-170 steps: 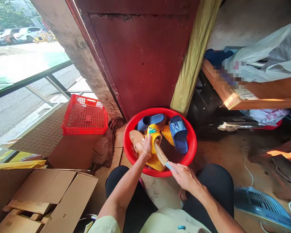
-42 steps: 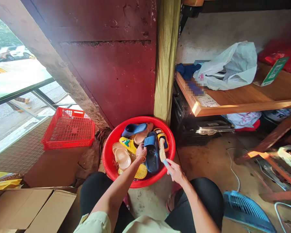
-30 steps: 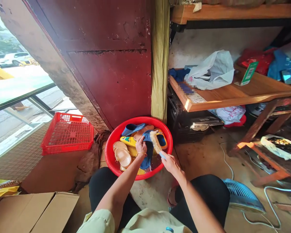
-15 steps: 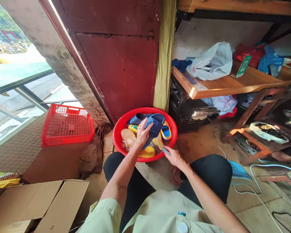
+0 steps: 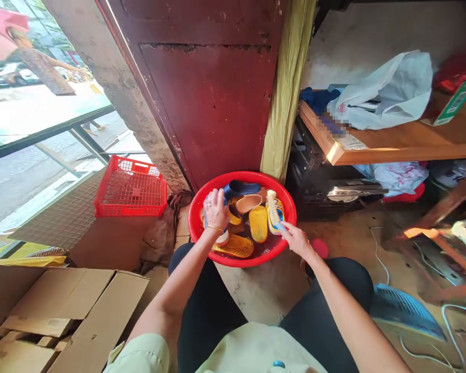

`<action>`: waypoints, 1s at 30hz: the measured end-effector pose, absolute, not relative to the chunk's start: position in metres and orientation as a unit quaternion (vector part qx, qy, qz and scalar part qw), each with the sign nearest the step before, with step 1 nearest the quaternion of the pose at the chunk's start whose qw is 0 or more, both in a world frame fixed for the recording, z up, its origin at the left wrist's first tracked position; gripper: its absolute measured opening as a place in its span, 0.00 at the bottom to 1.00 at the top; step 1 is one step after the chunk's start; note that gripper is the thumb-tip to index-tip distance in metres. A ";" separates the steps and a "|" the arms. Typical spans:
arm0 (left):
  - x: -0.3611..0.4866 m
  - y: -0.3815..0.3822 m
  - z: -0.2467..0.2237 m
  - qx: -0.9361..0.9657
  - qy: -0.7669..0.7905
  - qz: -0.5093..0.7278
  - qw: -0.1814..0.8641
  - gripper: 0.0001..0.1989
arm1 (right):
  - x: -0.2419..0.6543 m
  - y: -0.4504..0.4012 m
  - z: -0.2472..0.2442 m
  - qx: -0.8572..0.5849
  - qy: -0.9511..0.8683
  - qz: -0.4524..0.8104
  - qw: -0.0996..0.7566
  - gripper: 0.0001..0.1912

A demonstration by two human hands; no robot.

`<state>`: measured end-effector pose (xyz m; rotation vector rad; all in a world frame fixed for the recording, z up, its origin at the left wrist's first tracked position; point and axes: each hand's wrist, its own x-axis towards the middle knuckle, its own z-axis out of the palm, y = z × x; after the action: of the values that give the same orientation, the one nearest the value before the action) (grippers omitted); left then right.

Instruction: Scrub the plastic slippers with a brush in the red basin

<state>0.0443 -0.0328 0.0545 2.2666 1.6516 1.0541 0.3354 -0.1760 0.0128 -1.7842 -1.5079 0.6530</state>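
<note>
My left hand (image 5: 216, 209) is closed on a slipper (image 5: 223, 239), mostly covered by the hand, with blue and white edges showing. It is at the left side of a red basin (image 5: 291, 207) of water. In my right hand (image 5: 298, 240) is a scrubbing brush (image 5: 272, 206) by its grey-blue handle. The brush's pale bristles lie over a yellow-and-blue slipper (image 5: 280, 210) at the basin's right. Also in the basin are a dark blue slipper (image 5: 244, 187), a tan slipper (image 5: 248, 203) and yellow slippers (image 5: 258, 224).
A red plastic crate (image 5: 132, 189) stands left of the basin, with an opened cardboard box (image 5: 62, 295) nearer me. To the right are a wooden shelf (image 5: 392, 147) with bags and a blue dustpan-like object (image 5: 407, 308). Outside, a person (image 5: 42, 65) passes under a pink umbrella.
The dark blue slipper has left my left hand and lies at the basin's back. That hand now grips another slipper. The brush has moved right, its bristles turned upward. The view has shifted.
</note>
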 end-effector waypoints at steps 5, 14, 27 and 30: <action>0.137 -0.060 0.006 0.810 0.495 0.141 0.281 0.46 | 0.361 -0.153 -0.007 -0.681 -0.593 0.259 0.342 0.28; 0.170 -0.051 -0.042 0.664 0.633 0.135 0.374 0.51 | 0.359 -0.137 -0.014 -0.696 -0.604 0.295 0.251 0.27; 0.086 -0.078 0.013 0.814 0.512 0.232 0.147 0.45 | 0.299 -0.177 0.017 -0.625 -0.750 0.020 0.216 0.24; 0.074 -0.083 0.008 0.822 0.479 0.294 0.090 0.46 | 0.292 -0.171 0.025 -0.624 -0.759 -0.027 0.183 0.24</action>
<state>0.0744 -0.0828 0.0081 2.4442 1.4250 0.8732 0.2924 -0.1706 0.0252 -1.7606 -2.1409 -0.0772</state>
